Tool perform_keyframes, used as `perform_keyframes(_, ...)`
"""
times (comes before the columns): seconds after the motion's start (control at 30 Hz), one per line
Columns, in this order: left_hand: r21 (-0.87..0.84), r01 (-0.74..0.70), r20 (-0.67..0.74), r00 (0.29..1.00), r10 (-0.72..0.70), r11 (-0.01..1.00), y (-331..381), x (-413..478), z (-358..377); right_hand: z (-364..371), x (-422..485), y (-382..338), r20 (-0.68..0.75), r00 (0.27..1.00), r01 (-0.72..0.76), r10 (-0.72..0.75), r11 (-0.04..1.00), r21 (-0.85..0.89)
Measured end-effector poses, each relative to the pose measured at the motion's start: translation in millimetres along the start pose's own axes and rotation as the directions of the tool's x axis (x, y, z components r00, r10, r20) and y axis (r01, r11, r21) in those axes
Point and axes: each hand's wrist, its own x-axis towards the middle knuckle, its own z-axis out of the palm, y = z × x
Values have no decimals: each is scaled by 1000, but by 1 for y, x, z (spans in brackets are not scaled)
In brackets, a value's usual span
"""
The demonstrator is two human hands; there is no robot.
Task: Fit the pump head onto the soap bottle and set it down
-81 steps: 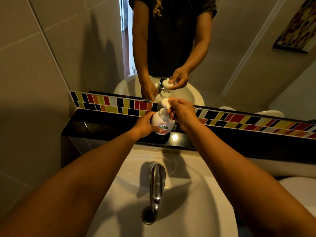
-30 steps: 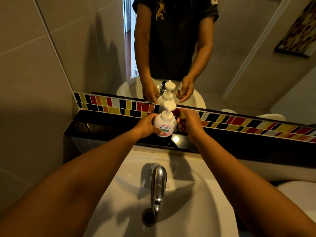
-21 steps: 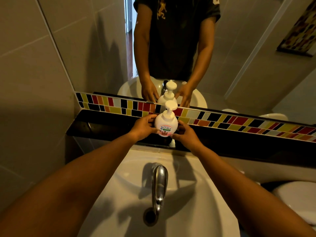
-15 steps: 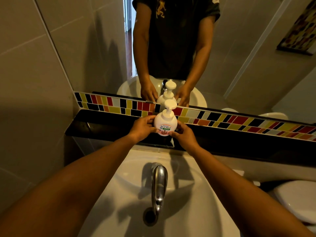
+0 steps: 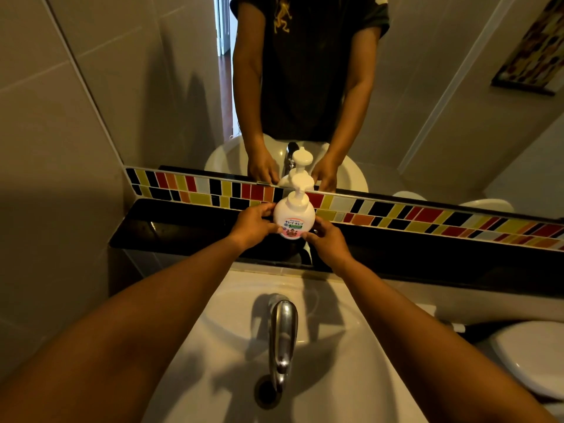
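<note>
You had the soap bottle (image 5: 293, 219), pump head (image 5: 300, 182) fitted, clasped in both grips mid-frame, left hand (image 5: 251, 225) and right hand (image 5: 328, 244); just lower and release.

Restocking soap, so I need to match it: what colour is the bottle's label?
Head view: the round white soap bottle has a white label with blue script, a green band and pink base.

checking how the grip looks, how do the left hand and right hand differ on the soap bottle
The left hand sits higher, at the side of the soap bottle around its middle; the right hand sits lower, near the base. The left fingers reach toward the bottle's upper body, while the right fingers touch its lower edge. Both hold the upright bottle from opposite sides over the black ledge, with the pump head already on.
</note>
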Motion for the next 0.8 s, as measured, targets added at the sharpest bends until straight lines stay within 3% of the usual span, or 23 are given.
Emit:
perform_keyframes(0.67,-28,12,-15,1000,-12,1000,2,-5,6,1,3,5,-30,999,-31,31,999,-7)
perform_keyframes(0.73,-76,9,-22,1000,-10,997,-3,-10,7,0,2,14,-45,998,-51,51,999,1)
perform_keyframes(0.8,-10,2,-86,996,-3,1000,-7,-13,5,-1,3,18,-114,991,-76,70,996,-56)
